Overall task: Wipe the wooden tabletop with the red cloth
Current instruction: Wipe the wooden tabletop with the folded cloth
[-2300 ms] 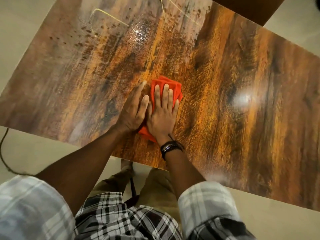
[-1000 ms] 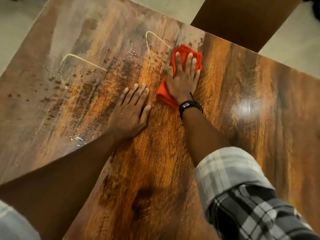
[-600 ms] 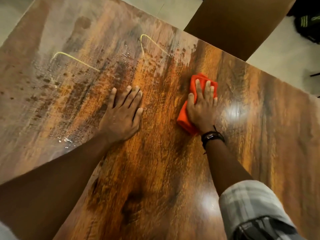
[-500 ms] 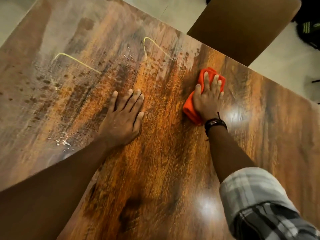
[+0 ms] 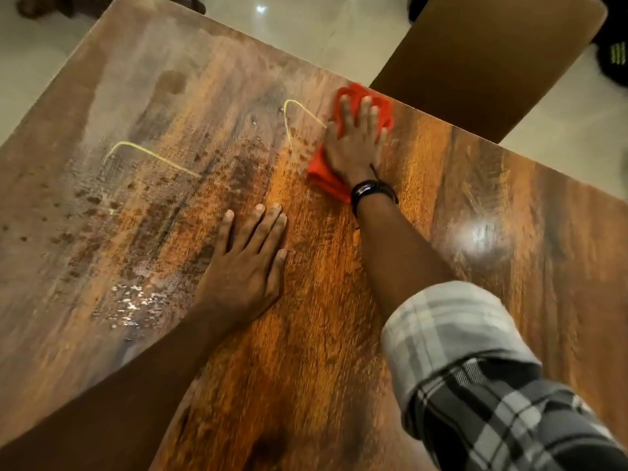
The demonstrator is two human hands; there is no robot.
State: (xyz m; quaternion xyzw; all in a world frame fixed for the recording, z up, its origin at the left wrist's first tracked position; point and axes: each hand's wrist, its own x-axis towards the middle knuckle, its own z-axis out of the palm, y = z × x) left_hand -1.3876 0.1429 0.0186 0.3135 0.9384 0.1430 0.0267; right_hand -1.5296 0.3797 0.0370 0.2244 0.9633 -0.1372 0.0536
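With cloth (image 5: 321, 168) at far edge of tabletop (image 5: 339, 351) under flat, straight-fingered right hand (image 5: 355, 142), and left hand (image 5: 243, 266) flat and empty mid-tabletop as brace, press evenly and sweep toward left edge, across what appear to be spots (image 5: 134, 299).

Warm, dimmish indoor light from overhead. Big white glare patch on the glossy tabletop (image 5: 482, 237), a small one on the floor (image 5: 261, 9). Right hand (image 5: 356, 141) and cloth (image 5: 321, 173) are motion-smeared, the sleeve (image 5: 475, 385) is soft too, and the tabletop edges bow, wide-angle style.
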